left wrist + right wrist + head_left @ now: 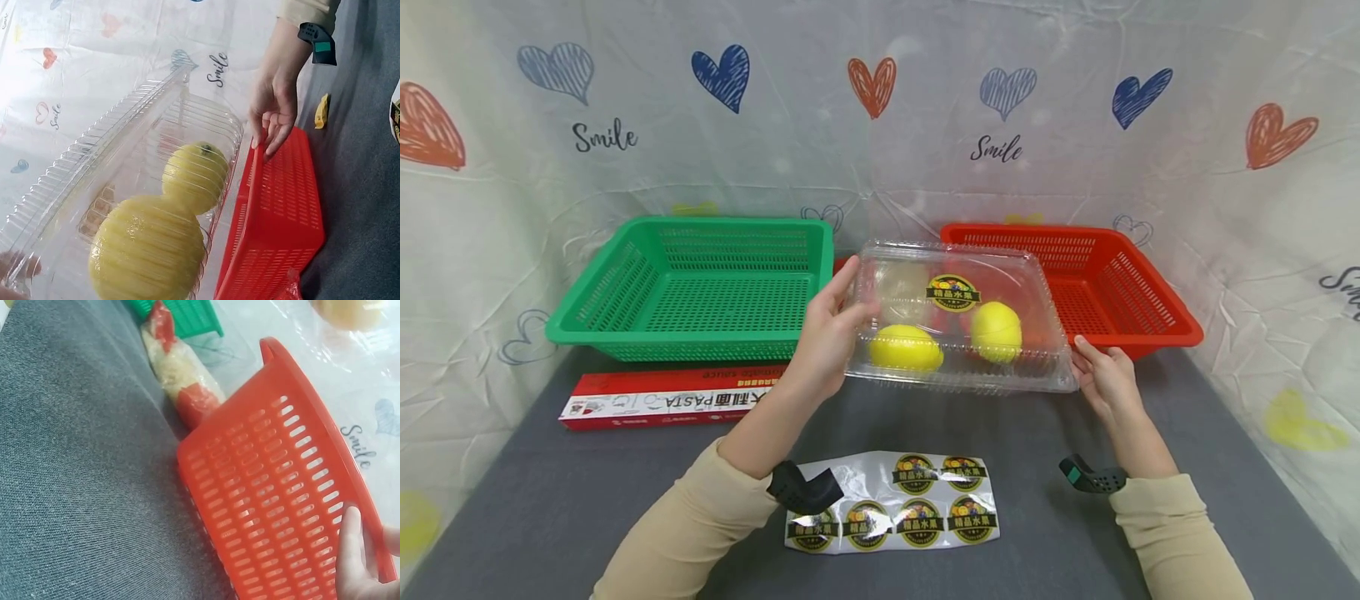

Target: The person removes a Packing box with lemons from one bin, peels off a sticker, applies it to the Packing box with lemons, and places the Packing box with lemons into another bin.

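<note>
My left hand (pixel 829 337) grips the left end of a clear plastic clamshell box (pixel 958 379), holding it up in front of the red basket. Inside the box are two lemons (pixel 906 348), and a round fruit sticker (pixel 953 293) is on its lid. The left wrist view shows the lemons (pixel 147 250) large through the ribbed plastic. My right hand (pixel 1108 379) pinches the near rim of the red basket (pixel 1165 325). In the right wrist view its fingers (pixel 351 540) lie at the rim of this slotted basket (pixel 250 481).
At the left stands a green basket (pixel 700 346), with a red and white pasta box (pixel 662 404) before it. A sheet of fruit stickers (pixel 891 508) lies at the front. Between the baskets is a clear and red bag (pixel 181 378). One small yellow item (pixel 322 111) lies on the table.
</note>
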Tool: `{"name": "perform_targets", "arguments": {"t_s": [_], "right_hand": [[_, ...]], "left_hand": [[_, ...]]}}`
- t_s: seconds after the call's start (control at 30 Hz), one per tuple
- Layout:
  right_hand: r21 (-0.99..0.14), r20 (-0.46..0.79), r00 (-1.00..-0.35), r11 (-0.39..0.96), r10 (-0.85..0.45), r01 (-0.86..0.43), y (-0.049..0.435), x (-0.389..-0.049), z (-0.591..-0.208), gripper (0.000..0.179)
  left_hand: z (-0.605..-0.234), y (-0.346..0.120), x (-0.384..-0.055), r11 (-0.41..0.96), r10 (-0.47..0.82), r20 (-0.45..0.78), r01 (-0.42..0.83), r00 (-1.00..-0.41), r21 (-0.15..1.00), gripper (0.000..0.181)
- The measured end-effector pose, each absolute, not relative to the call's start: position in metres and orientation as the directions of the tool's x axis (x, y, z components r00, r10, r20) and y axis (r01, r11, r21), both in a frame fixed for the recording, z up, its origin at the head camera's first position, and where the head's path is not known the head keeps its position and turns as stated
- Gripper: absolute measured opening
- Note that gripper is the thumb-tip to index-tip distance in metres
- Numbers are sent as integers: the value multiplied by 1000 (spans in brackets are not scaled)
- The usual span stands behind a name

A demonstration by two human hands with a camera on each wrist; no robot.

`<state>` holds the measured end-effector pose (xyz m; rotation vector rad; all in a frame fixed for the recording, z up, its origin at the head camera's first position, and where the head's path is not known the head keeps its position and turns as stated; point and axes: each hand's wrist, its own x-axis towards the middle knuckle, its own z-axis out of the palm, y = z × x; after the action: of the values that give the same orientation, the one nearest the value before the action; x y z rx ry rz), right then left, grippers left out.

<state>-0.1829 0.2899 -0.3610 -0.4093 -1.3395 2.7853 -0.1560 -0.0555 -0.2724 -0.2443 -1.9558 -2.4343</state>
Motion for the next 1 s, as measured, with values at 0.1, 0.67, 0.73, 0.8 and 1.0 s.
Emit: {"name": "perform_targets", "arguments": {"t_s": [0.1,0.67,0.73,0.8,1.0], "right_hand": [[-769,-229,-964,-631,133,96,290,-182,-360,35],[-717,-290,-953,-680,91,153,292,-179,-357,43],[-704,-293,-951,-694,95,147,291,-178,-357,42],[-699,-292,-951,-701,99,141,291,-177,-357,41],[-697,-267,-959,-706,99,122,291,-176,-358,39]], "left_hand": [[-273,-50,-164,-235,77,129,107,-989,966,63],[-274,-16,-198,-295,2,114,109,-993,949,65],[-272,-10,-203,-299,-3,112,108,-994,948,65],[-272,-3,-207,-303,-6,101,98,-995,948,66],[-272,17,-220,-334,0,91,86,-996,939,66]]}}
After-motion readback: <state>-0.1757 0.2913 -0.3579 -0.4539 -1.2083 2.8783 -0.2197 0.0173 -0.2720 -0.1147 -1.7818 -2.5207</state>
